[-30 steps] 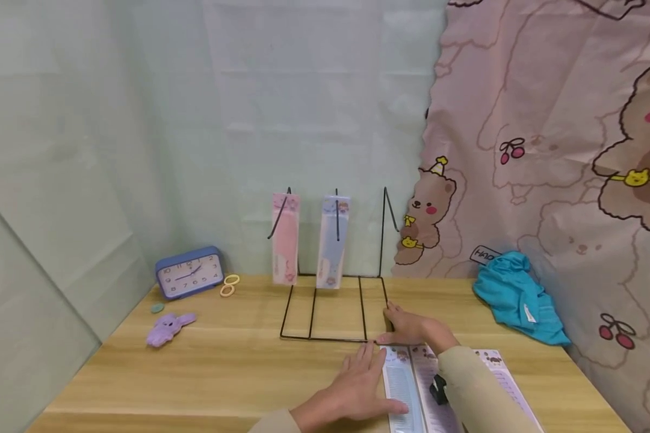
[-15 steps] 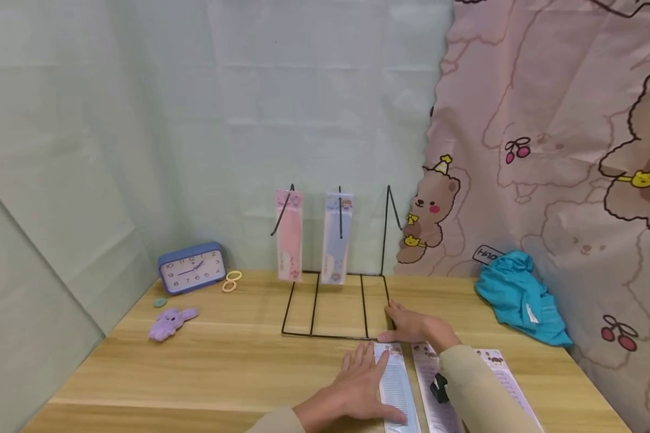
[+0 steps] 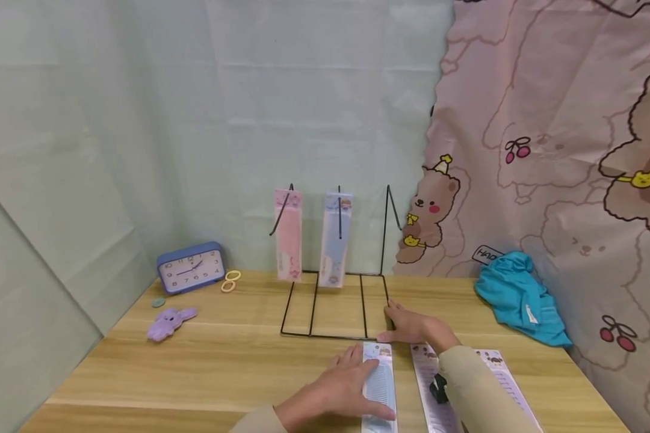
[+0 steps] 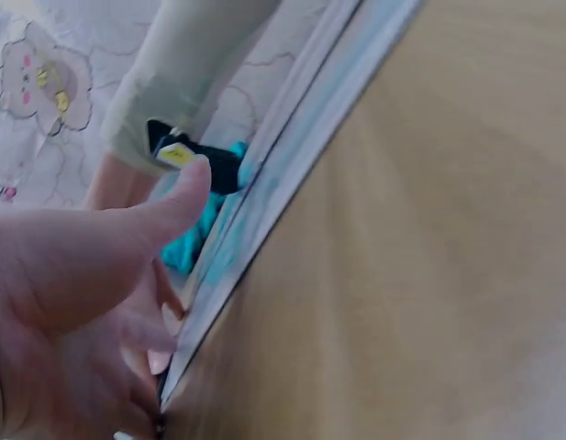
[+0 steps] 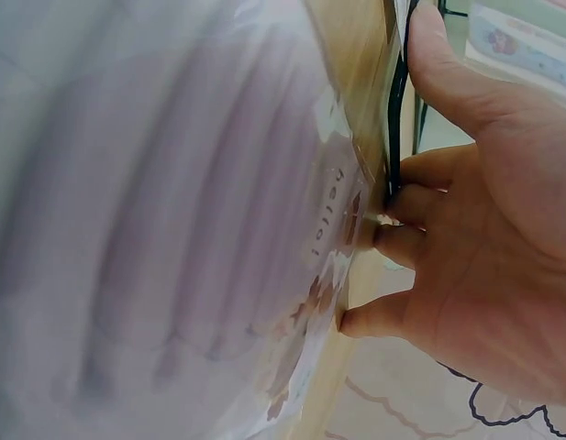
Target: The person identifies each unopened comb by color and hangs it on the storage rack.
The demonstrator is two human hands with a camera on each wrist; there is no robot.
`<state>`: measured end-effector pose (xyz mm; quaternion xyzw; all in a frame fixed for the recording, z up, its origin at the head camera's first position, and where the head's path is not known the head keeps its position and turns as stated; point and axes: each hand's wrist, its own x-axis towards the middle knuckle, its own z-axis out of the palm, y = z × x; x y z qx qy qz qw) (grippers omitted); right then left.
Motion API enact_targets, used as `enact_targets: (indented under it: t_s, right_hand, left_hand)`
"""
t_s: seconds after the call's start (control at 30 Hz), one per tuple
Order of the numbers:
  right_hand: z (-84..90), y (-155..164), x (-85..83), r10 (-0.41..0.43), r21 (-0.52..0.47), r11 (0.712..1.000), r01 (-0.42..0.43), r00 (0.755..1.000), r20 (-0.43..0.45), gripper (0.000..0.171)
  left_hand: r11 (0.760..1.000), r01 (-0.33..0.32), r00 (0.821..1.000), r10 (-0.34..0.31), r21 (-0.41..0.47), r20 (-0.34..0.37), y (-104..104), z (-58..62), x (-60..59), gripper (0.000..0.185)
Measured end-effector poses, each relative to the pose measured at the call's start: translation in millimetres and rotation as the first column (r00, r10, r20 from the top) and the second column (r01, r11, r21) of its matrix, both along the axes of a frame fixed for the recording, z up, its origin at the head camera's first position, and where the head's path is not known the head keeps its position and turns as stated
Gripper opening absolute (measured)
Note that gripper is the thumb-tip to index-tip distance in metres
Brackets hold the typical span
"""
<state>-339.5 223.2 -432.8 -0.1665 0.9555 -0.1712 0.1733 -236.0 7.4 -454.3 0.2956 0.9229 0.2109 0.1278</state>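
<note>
My left hand (image 3: 343,385) lies flat, fingers extended, over the left side of a packaged blue comb (image 3: 380,385) on the table. Its thumb stretches across the pack. My right hand (image 3: 414,325) rests at the front right corner of a black wire rack (image 3: 325,337), fingers along the side bar and thumb toward the front one. In the right wrist view, its fingertips meet the black wire. A pink pack (image 3: 289,240) hangs from the rack's left hook and a blue pack (image 3: 336,246) from the middle one. The right hook (image 3: 394,207) is bare.
Purple packaged combs (image 3: 439,415) lie to the right, partly under my right forearm. A teal cloth (image 3: 520,300) is at the back right. To the left are a blue clock (image 3: 191,269), two small rings (image 3: 230,281), a green disc (image 3: 158,302) and a purple plush (image 3: 169,323).
My left hand has slid the blue comb pack leftward, opening a gap beside the purple pack; the comb pack now lies straighter. The right hand stays at the rack's corner.
</note>
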Motion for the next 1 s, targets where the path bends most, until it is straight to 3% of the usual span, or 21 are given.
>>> enact_targets:
  t_s: [0.17, 0.37, 0.57, 0.7, 0.8, 1.0]
  right_hand:
    - [0.1, 0.8, -1.6, 0.005, -0.003, 1.000, -0.005, 1.000, -0.010, 0.093]
    - [-3.7, -0.1, -2.0, 0.036, -0.020, 0.999, -0.036, 0.999, -0.007, 0.094]
    - [-2.7, 1.9, -0.8, 0.023, -0.018, 1.000, -0.023, 1.000, -0.005, 0.093]
    - [-1.1, 2.7, -0.3, 0.027, -0.008, 1.000, -0.027, 1.000, -0.002, 0.094]
    - [1.0, 4.0, -0.3, 0.022, -0.012, 1.000, -0.022, 1.000, -0.008, 0.094]
    - [-0.8, 3.4, -1.1, 0.017, -0.022, 1.000, -0.016, 1.000, 0.007, 0.095]
  left_hand:
    - [0.999, -0.035, 0.997, 0.034, -0.013, -0.069, -0.7, -0.5, 2.8, 0.118]
    - [0.992, -0.079, 0.995, 0.073, -0.096, -0.068, -11.4, 10.8, 4.4, 0.115]
    - [0.996, -0.083, 0.993, 0.078, -0.046, -0.093, -35.0, 22.2, 0.4, 0.107]
    - [0.992, -0.126, 0.989, 0.125, -0.007, -0.082, -49.5, 20.7, 1.6, 0.110]
    - [0.989, -0.151, 0.984, 0.151, 0.005, -0.094, -47.1, 17.4, 8.1, 0.120]
    - [0.990, -0.136, 0.969, 0.129, -0.023, -0.209, -33.6, 6.5, 22.3, 0.125]
